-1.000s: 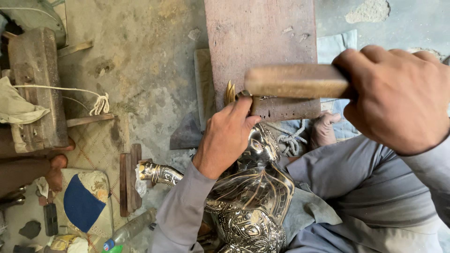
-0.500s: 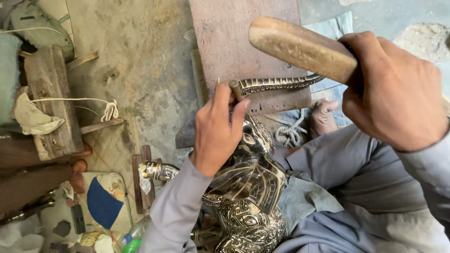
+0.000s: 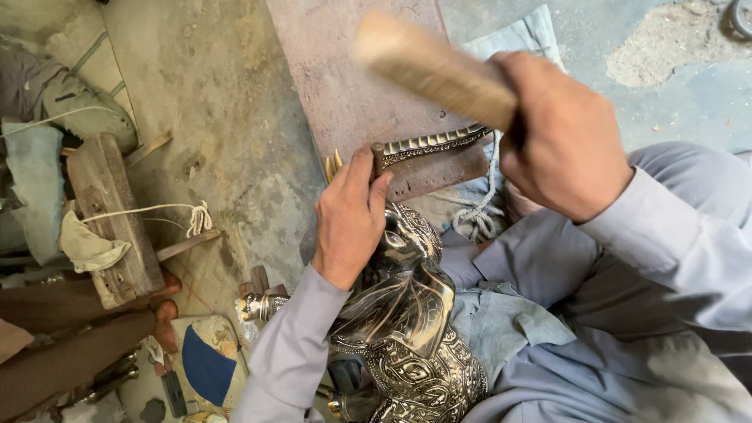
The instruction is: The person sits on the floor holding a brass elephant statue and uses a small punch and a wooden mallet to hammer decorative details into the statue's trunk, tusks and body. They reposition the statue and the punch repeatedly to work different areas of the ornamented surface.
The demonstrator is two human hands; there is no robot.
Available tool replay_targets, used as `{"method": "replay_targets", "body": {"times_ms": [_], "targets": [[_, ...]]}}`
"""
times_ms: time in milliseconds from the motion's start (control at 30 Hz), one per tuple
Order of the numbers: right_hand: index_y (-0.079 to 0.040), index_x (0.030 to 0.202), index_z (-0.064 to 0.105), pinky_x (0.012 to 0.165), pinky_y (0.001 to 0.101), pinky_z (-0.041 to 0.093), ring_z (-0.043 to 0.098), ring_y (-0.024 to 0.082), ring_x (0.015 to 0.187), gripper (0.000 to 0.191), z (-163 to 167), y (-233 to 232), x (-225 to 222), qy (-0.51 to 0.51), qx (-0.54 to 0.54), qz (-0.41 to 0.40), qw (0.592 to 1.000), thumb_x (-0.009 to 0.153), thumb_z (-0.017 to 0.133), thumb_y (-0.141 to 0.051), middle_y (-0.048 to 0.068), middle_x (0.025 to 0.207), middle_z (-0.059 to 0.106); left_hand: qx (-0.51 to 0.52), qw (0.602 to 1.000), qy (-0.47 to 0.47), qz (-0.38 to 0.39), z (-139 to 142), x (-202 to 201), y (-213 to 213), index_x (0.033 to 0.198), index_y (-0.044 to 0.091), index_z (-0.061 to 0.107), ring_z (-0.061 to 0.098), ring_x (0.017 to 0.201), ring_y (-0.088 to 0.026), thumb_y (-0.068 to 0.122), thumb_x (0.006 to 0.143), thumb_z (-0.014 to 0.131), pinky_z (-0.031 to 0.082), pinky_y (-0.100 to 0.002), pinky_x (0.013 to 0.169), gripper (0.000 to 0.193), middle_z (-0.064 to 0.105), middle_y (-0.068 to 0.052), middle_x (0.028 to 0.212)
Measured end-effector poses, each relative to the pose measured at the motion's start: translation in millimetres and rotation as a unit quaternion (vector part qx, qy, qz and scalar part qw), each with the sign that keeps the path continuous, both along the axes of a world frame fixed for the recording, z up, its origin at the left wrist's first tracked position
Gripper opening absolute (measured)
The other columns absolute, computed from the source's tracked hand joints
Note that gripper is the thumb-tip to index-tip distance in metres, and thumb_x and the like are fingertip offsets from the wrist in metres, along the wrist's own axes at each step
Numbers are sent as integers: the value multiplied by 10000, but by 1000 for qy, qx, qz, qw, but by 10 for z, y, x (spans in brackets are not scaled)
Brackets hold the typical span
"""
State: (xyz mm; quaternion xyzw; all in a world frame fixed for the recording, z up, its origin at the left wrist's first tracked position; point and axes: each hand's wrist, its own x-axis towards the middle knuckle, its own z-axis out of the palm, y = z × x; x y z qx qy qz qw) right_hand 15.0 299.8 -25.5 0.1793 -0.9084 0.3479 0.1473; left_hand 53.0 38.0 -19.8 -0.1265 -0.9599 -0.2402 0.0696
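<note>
In the middle of the frame the left hand (image 3: 350, 222) presses on the top of an ornate silver metal figure (image 3: 407, 329), fingers curled against its patterned strip (image 3: 435, 143), probably to keep the piece steady on the wooden block (image 3: 352, 94) in the upper middle. The figure rests in the person's lap, lower centre. In the upper right the right hand (image 3: 565, 137) is clenched around a wooden mallet (image 3: 435, 66), raised and blurred above the strip. A rope (image 3: 478, 211) lies beside the block.
</note>
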Motion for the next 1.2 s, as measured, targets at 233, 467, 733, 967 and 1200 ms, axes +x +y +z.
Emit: {"method": "replay_targets", "body": {"times_ms": [233, 467, 733, 967, 1200], "targets": [[-101, 1145, 621, 749, 495, 471, 644, 360, 857, 408, 102, -56, -118, 13, 100, 35, 994, 748, 691, -37, 120, 922, 633, 34, 999, -2, 20, -15, 28, -29, 1151, 0, 561, 657, 824, -447, 90, 959, 699, 502, -505, 690, 253, 659, -220, 917], [-122, 1051, 629, 702, 495, 473, 666, 341, 794, 235, 166, -63, -165, -17, 238, 39, 970, 843, 724, -70, 97, 846, 642, 30, 999, 5, 23, -20, 39, -23, 1130, 5, 541, 644, 844, -458, 95, 989, 700, 489, -516, 698, 231, 654, -220, 922], [-75, 1170, 604, 734, 487, 482, 657, 373, 886, 428, 242, -3, -301, -11, 95, 53, 994, 757, 716, -82, 125, 987, 649, 33, 999, 5, 37, -20, 60, 7, 1100, 4, 540, 634, 830, -466, 106, 984, 699, 486, -517, 688, 221, 639, -233, 920], [-73, 1186, 611, 689, 464, 469, 647, 365, 829, 426, 352, -18, -335, -49, 72, 74, 993, 777, 727, -89, 110, 922, 647, 50, 997, -13, 59, -79, 74, 1, 1097, -8, 526, 639, 836, -473, 128, 979, 702, 487, -529, 692, 252, 650, -224, 897], [-108, 1115, 637, 673, 462, 484, 680, 326, 814, 414, 478, -90, -386, 29, 169, 61, 983, 724, 758, -172, 79, 917, 671, 32, 997, -11, 64, -121, 96, -22, 1097, -7, 541, 648, 826, -470, 129, 971, 704, 487, -539, 697, 246, 664, -235, 900]]}}
